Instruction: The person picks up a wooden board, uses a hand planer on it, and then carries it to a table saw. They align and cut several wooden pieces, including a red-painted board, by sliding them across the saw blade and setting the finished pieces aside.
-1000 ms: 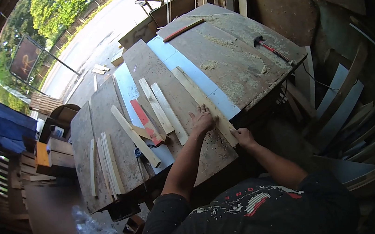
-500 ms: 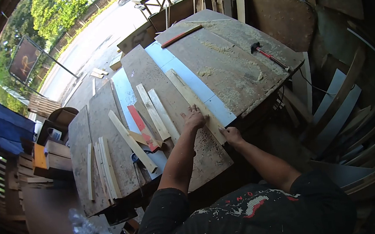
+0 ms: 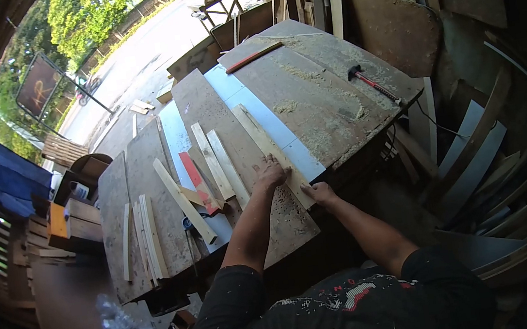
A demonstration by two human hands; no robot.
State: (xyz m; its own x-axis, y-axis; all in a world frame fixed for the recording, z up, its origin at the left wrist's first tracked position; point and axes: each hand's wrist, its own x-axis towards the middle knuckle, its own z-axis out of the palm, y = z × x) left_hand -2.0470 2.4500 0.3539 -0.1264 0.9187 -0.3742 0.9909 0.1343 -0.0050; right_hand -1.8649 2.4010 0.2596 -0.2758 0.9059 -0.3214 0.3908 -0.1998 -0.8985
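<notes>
A pale wooden plank (image 3: pixel 262 140) lies lengthwise on the brown worktable, beside a light-blue strip. My left hand (image 3: pixel 271 172) rests on the plank's left edge toward its near end, palm down with the fingers stretched out. At the plank's near end, my right hand (image 3: pixel 321 193) grips the corner, its thumb on top and the other fingers curled partly out of sight. Left of my left forearm lie two pale wood strips (image 3: pixel 227 165) and a red-painted piece (image 3: pixel 200 180).
A hammer (image 3: pixel 372 84) with a red-and-black handle lies at the right edge of the sawdust-covered worktable (image 3: pixel 327 97). A reddish bar (image 3: pixel 254 58) is at the far side. More wood strips (image 3: pixel 153 237) lie at left, near a blue tape measure (image 3: pixel 186 223). Boards lean on the right.
The view has shifted slightly. Both hands stay at the plank, which shows no clear movement on the table. A motorcycle on the road outside has moved left.
</notes>
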